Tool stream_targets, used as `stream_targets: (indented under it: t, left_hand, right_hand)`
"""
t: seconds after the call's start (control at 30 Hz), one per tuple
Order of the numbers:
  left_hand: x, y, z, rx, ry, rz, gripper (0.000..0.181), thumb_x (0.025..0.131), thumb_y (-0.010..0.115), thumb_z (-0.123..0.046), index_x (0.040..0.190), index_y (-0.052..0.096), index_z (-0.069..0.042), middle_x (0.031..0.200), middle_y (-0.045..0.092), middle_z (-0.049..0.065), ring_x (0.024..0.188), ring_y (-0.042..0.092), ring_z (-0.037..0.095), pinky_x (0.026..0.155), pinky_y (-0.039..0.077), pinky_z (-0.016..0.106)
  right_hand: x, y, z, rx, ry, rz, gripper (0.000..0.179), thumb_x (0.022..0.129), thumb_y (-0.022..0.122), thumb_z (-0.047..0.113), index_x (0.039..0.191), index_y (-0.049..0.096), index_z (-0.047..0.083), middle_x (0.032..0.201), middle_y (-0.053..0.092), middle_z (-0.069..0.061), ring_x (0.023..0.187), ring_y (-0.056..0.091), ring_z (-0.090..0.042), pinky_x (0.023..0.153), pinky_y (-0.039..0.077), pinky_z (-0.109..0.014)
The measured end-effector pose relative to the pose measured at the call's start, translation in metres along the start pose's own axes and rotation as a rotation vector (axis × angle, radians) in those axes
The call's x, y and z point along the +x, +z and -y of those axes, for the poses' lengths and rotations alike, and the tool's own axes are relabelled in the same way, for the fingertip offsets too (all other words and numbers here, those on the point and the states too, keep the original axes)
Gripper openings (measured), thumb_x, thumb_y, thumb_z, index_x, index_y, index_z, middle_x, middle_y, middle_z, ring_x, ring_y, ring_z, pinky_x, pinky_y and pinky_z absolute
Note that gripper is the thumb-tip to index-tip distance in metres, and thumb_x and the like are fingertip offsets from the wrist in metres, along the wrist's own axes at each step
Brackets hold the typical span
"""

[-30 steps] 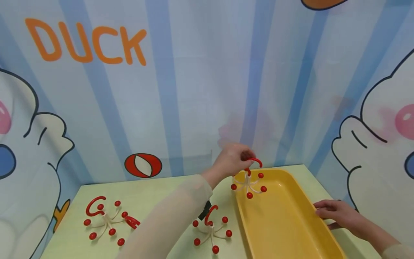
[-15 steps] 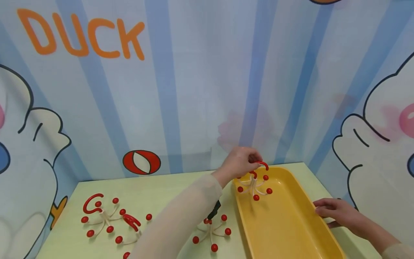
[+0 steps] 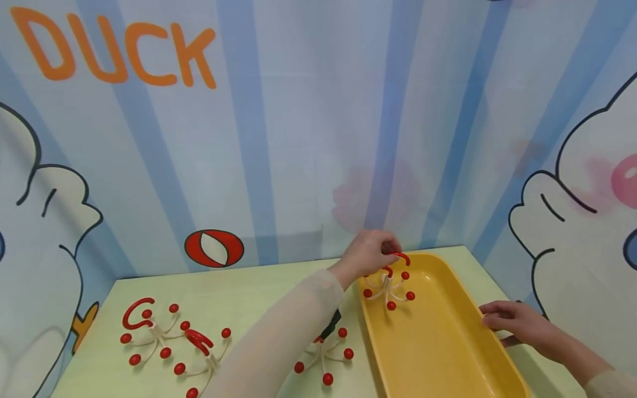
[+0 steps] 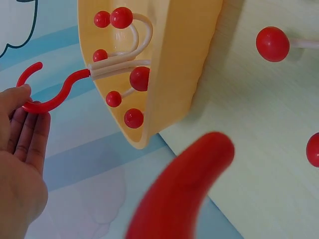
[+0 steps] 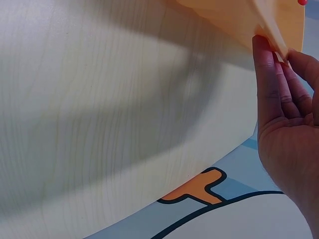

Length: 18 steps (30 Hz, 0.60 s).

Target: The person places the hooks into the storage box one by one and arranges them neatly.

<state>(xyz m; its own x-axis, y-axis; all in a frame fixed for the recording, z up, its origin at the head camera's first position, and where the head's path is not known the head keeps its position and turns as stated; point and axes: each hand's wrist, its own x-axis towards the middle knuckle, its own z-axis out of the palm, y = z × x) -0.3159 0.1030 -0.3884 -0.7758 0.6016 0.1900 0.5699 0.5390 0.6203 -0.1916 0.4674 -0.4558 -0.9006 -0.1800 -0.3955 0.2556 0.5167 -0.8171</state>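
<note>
Blue-striped backdrop (image 3: pixel 308 138) rises behind a pale table (image 3: pixel 278 284). We see the hanger (image 3: pixel 386 283) above the far left corner of the yellow tray (image 3: pixel 433 342), its long axis near upright: red hook (image 3: pixel 404 257) on top, white arms splayed below, red balls (image 3: pixel 391 305) at their tips. Whether any ball touches the tray floor, we cannot tell. Left hand (image 3: pixel 368 251): pinches the hook, back uppermost, the forearm in its pale sleeve (image 3: pixel 286 337) slanting from the lower edge up toward the right. Right hand (image 3: pixel 522 326): fingers point left, gripping the rim on the tray's right side. Outward on the table, left of the tray, we count three more hangers (image 3: pixel 155 333); the sleeve covers part of two. Left wrist view: we find the thumb and fingers on opposite sides of the hook, hidden from the head view, and a second red hook (image 4: pixel 184 184), blurred in the foreground. Right wrist view: we find the rim between thumb and forefinger, and an orange print (image 5: pixel 202 186) beyond the table edge.
</note>
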Motion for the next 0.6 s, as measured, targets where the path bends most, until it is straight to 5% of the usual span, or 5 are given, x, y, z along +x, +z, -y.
stream_targets:
  t: [0.6]
  left_hand:
    - [-0.001, 0.015, 0.012, -0.033, -0.038, 0.000, 0.005, 0.100, 0.078, -0.015, 0.105, 0.078, -0.016, 0.096, 0.074, -0.007, 0.086, 0.065, 0.005, 0.081, 0.055, 0.018]
  right_hand:
    - [-0.003, 0.000, 0.001, 0.011, -0.016, 0.012, 0.055, 0.112, 0.060, 0.024, 0.145, 0.048, -0.019, 0.131, 0.071, -0.020, 0.115, 0.071, -0.029, 0.089, 0.064, -0.049]
